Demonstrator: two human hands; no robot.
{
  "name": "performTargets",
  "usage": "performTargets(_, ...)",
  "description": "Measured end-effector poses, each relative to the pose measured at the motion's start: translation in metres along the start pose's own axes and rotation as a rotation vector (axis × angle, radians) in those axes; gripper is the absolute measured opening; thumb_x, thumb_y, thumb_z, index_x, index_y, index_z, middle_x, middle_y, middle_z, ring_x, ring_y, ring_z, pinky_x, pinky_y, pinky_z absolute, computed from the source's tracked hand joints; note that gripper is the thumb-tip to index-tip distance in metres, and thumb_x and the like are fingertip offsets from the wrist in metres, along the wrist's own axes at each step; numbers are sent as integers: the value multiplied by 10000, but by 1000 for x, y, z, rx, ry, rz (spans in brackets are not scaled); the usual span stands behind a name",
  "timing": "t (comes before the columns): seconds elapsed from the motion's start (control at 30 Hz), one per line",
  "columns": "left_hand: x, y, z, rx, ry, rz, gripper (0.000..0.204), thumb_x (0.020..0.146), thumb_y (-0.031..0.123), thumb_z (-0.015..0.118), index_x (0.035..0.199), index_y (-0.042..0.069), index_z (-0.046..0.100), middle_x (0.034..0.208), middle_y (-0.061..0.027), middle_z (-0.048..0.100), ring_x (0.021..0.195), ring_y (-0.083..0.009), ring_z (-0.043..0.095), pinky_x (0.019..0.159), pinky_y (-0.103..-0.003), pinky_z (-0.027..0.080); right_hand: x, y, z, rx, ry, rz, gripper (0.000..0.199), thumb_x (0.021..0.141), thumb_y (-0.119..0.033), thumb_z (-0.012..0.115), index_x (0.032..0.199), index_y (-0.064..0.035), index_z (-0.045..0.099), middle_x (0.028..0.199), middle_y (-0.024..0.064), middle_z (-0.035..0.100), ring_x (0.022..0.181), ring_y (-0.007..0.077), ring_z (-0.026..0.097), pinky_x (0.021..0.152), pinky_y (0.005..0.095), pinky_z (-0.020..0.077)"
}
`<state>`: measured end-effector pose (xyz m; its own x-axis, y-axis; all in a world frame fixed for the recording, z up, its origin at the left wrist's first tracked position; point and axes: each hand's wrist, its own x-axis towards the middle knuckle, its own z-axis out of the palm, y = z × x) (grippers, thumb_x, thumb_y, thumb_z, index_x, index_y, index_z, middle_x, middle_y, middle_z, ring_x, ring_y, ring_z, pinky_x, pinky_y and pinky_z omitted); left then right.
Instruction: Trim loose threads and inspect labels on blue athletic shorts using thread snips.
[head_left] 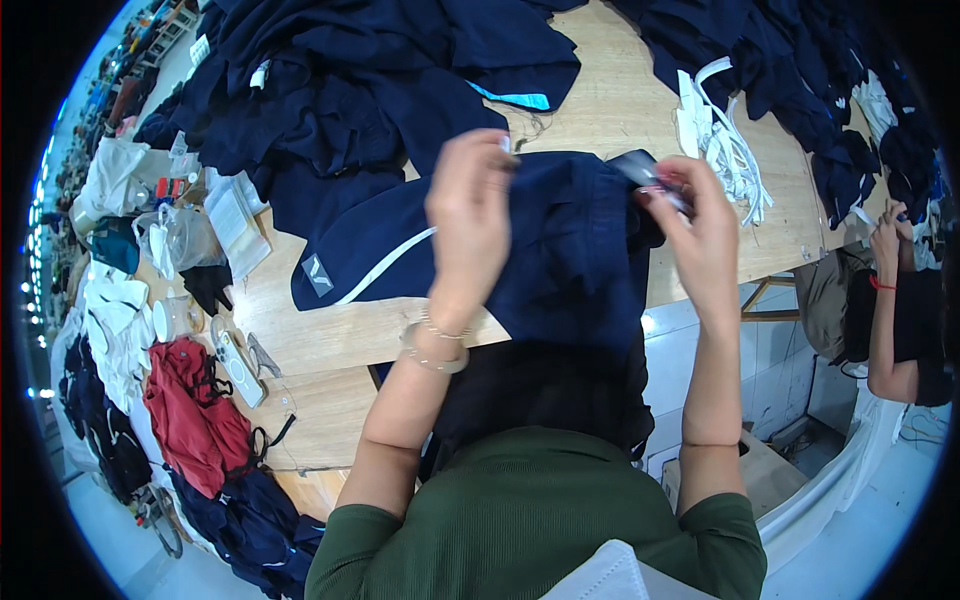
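Observation:
A navy garment [545, 240] with a white stripe, a small grey patch and a gathered waistband lies across the table edge in front of me. Above its middle is my left hand [468, 215], blurred, with its fingers drawn together. Something small and whitish shows at those fingertips, too smeared to name. My right hand [703, 225] is closed round a pair of small metal thread snips [660, 187], also blurred by motion, beside the waistband end. The snips' blades point toward the garment's upper right corner.
Navy garments [330, 90] are heaped at the back. White strips [722, 150] lie at the right. Along the left are plastic bags [180, 238], a phone [236, 368] and a red bag [195, 415]. Another person's arm [882, 310] is at the far right.

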<state>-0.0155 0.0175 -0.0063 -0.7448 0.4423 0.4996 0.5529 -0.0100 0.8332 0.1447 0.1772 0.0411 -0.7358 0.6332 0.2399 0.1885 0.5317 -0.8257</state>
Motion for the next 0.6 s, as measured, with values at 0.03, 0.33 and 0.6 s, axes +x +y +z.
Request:
performTargets(0.03,6,0,-18,38,62,-64,141,958,24,510,903,-2,636,1126,-141,621,1000,-249,625,823,-332,521,-4,7,-6,-28,62,85,261,845,-147,733,1009,14,609,896,70,617,815,178,586,741,302,467)
performTargets(0.33,-67,-5,-87,240,-413,-402,343,909,131,635,1248,79,612,1255,-142,623,1167,-219,590,1010,-348,436,-32,19,29,148,-110,381,209,866,-166,749,878,21,656,734,-38,517,687,42,419,613,212,363)
performTargets(0.6,-72,-38,-47,625,-612,-144,985,706,349,819,1515,88,320,1576,-92,315,1477,-296,236,1204,-501,132,1,111,22,-120,4,205,183,892,-123,665,917,56,632,773,157,665,681,181,595,653,308,451)
